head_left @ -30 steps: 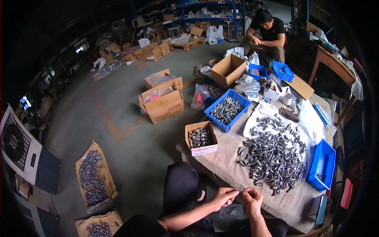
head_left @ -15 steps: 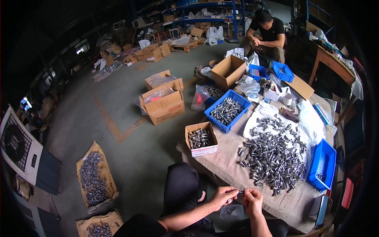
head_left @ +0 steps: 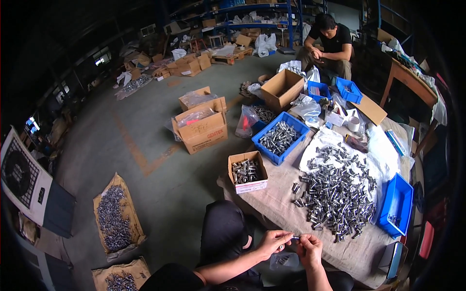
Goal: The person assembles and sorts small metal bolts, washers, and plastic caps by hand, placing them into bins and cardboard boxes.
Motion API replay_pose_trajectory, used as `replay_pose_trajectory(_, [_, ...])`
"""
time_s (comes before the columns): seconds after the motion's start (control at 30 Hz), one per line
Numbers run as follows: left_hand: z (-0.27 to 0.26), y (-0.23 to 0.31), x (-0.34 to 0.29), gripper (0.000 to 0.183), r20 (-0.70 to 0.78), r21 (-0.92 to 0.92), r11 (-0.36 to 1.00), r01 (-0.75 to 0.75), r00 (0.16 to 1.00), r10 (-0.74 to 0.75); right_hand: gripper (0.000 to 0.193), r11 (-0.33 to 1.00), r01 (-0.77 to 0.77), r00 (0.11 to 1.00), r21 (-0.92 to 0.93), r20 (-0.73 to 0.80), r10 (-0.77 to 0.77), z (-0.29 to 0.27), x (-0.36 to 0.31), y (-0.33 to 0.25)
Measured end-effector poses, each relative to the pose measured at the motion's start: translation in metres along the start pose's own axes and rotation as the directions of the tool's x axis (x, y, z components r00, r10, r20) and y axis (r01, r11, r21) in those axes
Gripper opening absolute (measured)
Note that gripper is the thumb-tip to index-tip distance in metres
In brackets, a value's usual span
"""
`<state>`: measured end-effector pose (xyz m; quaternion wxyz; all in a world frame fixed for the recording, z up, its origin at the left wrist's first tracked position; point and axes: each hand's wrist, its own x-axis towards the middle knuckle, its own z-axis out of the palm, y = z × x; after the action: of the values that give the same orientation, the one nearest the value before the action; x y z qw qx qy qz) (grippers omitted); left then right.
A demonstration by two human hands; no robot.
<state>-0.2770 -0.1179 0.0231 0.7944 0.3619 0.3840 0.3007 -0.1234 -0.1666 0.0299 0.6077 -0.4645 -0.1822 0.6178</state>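
At the table's near edge, my left hand (head_left: 274, 244) and my right hand (head_left: 310, 249) are close together, fingertips pinched on a small metal bolt-like piece (head_left: 295, 237) between them. Its exact shape is too small to make out. Another small round metal end (head_left: 281, 247) shows beneath the left fingers. Below the hands is a clear plastic bag (head_left: 285, 261) with dark bits inside. Beyond my right hand spreads a big pile of shiny metal bolt-like pieces (head_left: 337, 199), partly on a white sheet (head_left: 383, 155).
A small carton of metal pieces (head_left: 246, 170) and a blue bin (head_left: 280, 137) stand on the table's left side. Another blue bin (head_left: 395, 203) is at right. A co-worker (head_left: 331, 46) sits at the far side. Cardboard with metal parts (head_left: 115, 218) lies on the floor.
Both hands stay almost in place, still pinching the small piece, with slight finger movement. The view has shifted very slightly.
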Motion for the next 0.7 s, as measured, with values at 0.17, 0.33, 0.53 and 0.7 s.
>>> replay_pose_trajectory(0.17, [0.001,0.003,0.000,0.027,-0.019,-0.010,1.000,0.006,1.000,-0.006,0.013,1.000,0.022,1.000,-0.002,0.004,-0.022,-0.001,0.001,0.000])
replay_pose_trajectory(0.33, [0.002,0.002,-0.002,0.024,-0.025,-0.002,0.999,0.055,0.998,-0.055,0.012,1.000,0.026,1.000,0.009,0.006,-0.026,-0.003,-0.001,0.001])
replay_pose_trajectory(0.53, [0.001,0.000,-0.008,0.022,0.001,0.005,0.999,-0.039,0.999,0.039,0.011,1.000,0.011,1.000,0.012,-0.010,-0.011,-0.002,-0.009,0.002])
replay_pose_trajectory(0.7, [0.004,-0.003,-0.005,0.021,-0.017,0.093,0.989,-0.113,0.993,0.115,0.011,0.996,-0.072,0.997,0.055,-0.003,0.073,-0.001,-0.007,-0.003])
